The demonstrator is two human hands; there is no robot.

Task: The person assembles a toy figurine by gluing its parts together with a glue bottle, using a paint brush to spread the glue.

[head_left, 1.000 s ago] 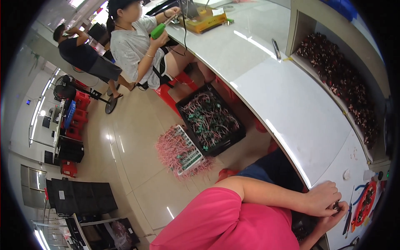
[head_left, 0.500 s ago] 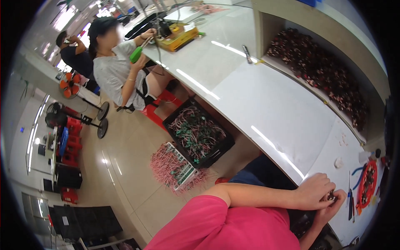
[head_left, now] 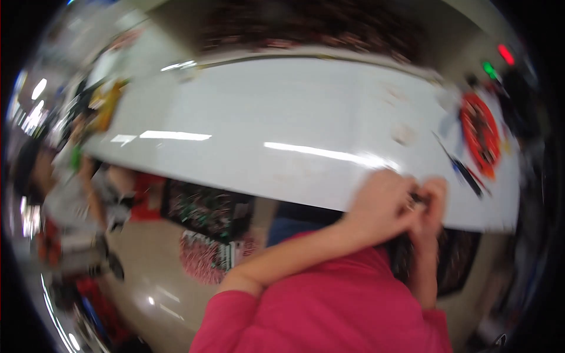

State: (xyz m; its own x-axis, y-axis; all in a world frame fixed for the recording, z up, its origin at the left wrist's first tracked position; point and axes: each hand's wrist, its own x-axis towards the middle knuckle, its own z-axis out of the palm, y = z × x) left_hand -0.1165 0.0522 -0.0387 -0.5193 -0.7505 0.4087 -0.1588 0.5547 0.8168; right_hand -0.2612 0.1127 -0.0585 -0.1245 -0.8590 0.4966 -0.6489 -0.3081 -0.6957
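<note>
Close together at the table's near edge, my left hand (head_left: 379, 203) and my right hand (head_left: 431, 215) are both closed on a small dark part (head_left: 418, 200). Its kind is blurred by motion and partly covered by the fingers. To the right of my hands, a tool with a black handle (head_left: 468, 176) lies on the white table (head_left: 253, 106). Farther right sits a red-orange tray (head_left: 468, 126) with small dark pieces in it. A small whitish lump (head_left: 403, 134) rests on the table just beyond my hands.
A shelf bay behind the table holds a heap of small dark parts (head_left: 318, 23). Under the table at left stands a black crate (head_left: 241, 216) of wired parts, beside a pink wire bundle (head_left: 200, 259). At far left a co-worker (head_left: 76, 197) sits near a yellow tray (head_left: 107, 106).
The view has swung to the right and is blurred, so the table now runs across the picture. Both hands stay together around the small dark part.
</note>
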